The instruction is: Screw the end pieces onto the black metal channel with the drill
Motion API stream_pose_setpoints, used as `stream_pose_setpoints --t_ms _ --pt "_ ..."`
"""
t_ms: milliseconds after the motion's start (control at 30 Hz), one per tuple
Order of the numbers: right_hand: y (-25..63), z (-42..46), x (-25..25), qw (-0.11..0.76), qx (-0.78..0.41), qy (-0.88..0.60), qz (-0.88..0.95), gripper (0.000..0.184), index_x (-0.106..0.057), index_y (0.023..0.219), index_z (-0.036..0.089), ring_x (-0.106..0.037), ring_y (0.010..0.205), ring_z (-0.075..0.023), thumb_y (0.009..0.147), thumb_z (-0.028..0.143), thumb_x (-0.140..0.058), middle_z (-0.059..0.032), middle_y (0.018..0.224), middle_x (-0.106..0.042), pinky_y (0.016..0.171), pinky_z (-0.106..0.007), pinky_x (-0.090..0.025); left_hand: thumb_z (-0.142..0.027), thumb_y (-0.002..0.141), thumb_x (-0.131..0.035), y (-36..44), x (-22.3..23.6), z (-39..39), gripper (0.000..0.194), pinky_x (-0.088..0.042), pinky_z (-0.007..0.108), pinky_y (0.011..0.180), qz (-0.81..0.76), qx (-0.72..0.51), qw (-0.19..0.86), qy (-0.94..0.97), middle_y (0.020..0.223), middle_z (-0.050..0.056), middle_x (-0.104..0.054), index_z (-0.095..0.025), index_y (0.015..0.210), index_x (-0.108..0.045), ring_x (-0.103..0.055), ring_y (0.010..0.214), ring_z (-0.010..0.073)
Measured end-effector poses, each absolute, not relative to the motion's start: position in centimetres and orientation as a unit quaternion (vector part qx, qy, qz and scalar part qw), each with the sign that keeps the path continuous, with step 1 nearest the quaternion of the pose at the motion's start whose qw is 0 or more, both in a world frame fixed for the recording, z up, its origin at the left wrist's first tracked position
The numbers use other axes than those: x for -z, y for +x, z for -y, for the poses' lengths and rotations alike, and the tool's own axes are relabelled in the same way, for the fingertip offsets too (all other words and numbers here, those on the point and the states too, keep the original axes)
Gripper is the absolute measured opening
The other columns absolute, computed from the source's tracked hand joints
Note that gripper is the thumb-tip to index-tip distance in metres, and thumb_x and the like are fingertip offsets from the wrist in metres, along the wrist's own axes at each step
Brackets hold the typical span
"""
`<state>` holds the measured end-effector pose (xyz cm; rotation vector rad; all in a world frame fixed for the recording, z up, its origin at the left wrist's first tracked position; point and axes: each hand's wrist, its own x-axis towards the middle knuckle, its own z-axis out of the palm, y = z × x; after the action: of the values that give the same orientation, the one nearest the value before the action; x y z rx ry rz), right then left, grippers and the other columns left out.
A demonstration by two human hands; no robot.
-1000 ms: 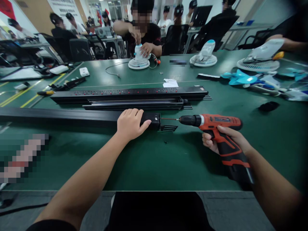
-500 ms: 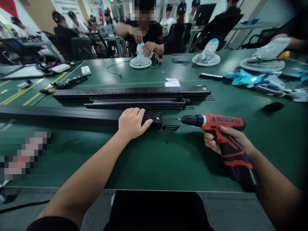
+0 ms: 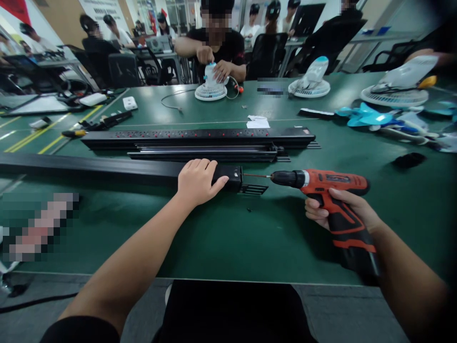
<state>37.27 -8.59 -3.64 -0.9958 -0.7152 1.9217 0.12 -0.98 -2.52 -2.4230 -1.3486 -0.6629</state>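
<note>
My left hand (image 3: 200, 181) is wrapped over a long black rectangular bar (image 3: 143, 171) near its right end, thumb along the front side. The bar lies on the green table and runs out of view on the left. A slotted black bracket (image 3: 255, 189) sticks out from its right end. In my right hand (image 3: 352, 209) is a red and black cordless drill (image 3: 332, 181), held level by its grip with the chuck facing left. Its long thin bit (image 3: 257, 176) reaches the bar's end face. Whether the tip sits in a screw I cannot tell.
Behind the bar lie a black strip with red dots (image 3: 200, 136) and a narrower black rail (image 3: 207, 153). A small dark piece (image 3: 249, 209) rests in front. Across the table a co-worker handles a white fan (image 3: 210, 90). Blue fan blades (image 3: 364, 114) lie at right.
The camera view has shifted slightly. My hands, the drill and the bar keep the same places relative to each other. The co-worker's raised hand has come down a little at the fan.
</note>
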Motion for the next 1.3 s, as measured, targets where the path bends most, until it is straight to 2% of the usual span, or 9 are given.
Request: stream_pose_setpoints --t_ms 567,1000,1300 --pt "37.55 8.39 3.82 0.391 -0.768 -0.404 0.307 0.030 -0.052 0.091 0.026 -0.035 0.051 -0.0084 0.072 0.049 -0.048 0.0024 0.072 -0.050 0.045 -0.023 -0.036 -0.059 0.102 -0.039 0.08 2.48 0.99 0.058 -0.051 0.048 0.089 0.465 0.234 0.142 -0.842 0.106 0.015 -0.074 -0.014 0.116 -0.072 -0.068 0.099 0.0339" --pt "37.14 8.63 3.37 0.399 -0.763 -0.405 0.308 0.028 -0.052 0.089 0.026 -0.036 0.051 -0.0073 0.070 0.046 -0.052 0.0021 0.072 -0.050 0.044 -0.021 -0.038 -0.058 0.101 -0.041 0.07 2.41 0.95 0.055 -0.051 0.047 0.090 0.468 0.230 0.143 -0.841 0.106 0.015 -0.074 -0.016 0.117 -0.072 -0.068 0.099 0.0333" --pt "37.50 8.49 3.62 0.380 -0.756 -0.414 0.335 0.028 -0.051 0.085 0.025 -0.034 0.052 -0.0080 0.073 0.050 -0.047 0.0023 0.071 -0.047 0.045 -0.022 -0.037 -0.057 0.101 -0.041 0.13 2.31 0.97 0.056 -0.052 0.048 0.088 0.466 0.230 0.144 -0.842 0.104 0.015 -0.074 -0.013 0.115 -0.072 -0.068 0.097 0.0334"
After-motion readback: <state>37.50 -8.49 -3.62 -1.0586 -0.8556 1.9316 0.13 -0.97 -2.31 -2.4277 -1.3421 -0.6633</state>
